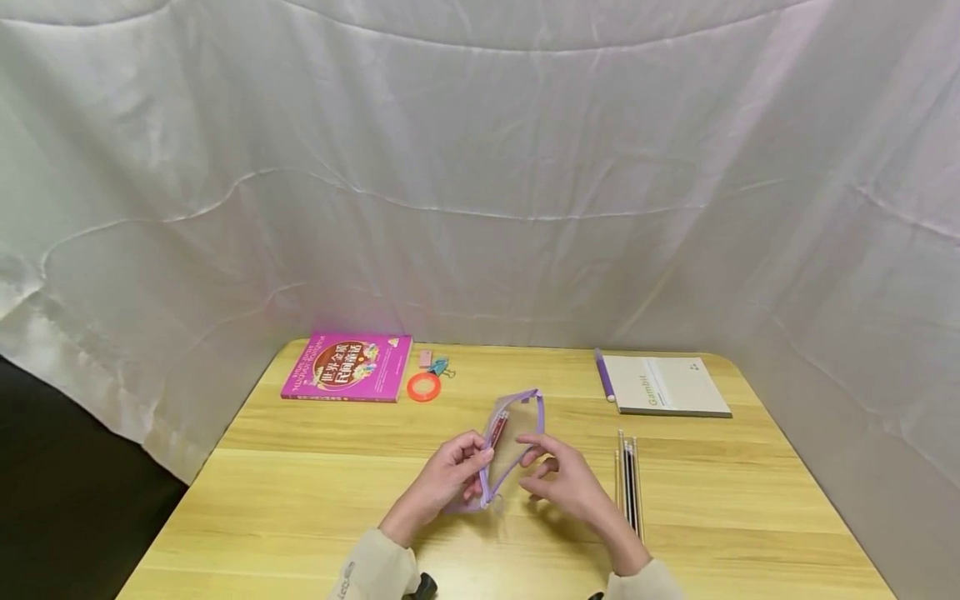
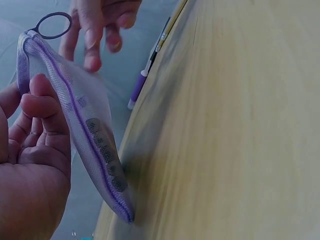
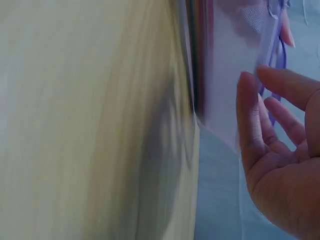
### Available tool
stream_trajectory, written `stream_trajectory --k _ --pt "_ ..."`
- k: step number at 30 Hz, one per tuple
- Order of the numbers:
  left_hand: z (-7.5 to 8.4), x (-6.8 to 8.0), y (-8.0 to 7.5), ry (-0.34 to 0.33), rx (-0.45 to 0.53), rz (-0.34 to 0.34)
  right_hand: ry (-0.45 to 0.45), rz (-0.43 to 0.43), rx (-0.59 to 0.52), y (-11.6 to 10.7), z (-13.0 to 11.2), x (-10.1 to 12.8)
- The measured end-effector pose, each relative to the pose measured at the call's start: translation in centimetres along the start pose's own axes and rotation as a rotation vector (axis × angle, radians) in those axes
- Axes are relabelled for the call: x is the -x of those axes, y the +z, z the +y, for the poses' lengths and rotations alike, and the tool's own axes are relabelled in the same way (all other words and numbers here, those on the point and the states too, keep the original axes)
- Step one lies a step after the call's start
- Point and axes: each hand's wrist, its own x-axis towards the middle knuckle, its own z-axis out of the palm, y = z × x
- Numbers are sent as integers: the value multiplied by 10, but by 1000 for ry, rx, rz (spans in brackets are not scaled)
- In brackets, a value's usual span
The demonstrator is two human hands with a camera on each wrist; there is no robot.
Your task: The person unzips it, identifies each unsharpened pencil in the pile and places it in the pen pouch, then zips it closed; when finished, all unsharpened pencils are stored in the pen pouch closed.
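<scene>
A see-through mesh pencil pouch [image 1: 517,437] with purple zipper edging is held up over the table, its mouth spread apart. My left hand [image 1: 452,471] pinches one side of that mouth between thumb and fingers. Inside the pouch, reddish pencils [image 1: 498,427] stand along the left side; the right wrist view shows them as blurred dark and red stripes through the mesh. At the opposite edge is my right hand [image 1: 566,482], fingers loosely bent and spread, fingertips right by the purple rim. A dark ring [image 2: 54,26] hangs at one end of the zipper in the left wrist view.
Several pencils [image 1: 630,483] lie right of my right hand. Behind them are a notebook [image 1: 671,385] and a purple marker [image 1: 604,375]. At the back left lie a pink book [image 1: 386,367], an orange tape roll [image 1: 412,387], a teal binder clip [image 1: 438,367] and a pink eraser [image 1: 425,358].
</scene>
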Motion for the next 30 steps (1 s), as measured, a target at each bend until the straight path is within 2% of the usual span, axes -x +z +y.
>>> stream_trajectory --k 6,9,12,15,19,24,27,30 --pt "-2 1 2 -12 -27 -26 4 57 86 10 -1 -6" --pt "-1 5 -1 -16 -56 -59 5 66 124 10 2 -8" --pt "3 14 -6 2 -174 -101 14 74 126 11 4 -9" --pt "6 25 -10 77 -344 -131 31 92 94 11 5 -8" --pt "7 33 -6 201 -551 -86 44 111 68 10 4 -6" --pt "10 39 0 299 -739 14 70 126 72 9 4 -8" --pt "13 40 1 322 -801 69 91 140 65 8 5 -8" --pt "14 40 1 308 -819 105 123 147 35 8 6 -7"
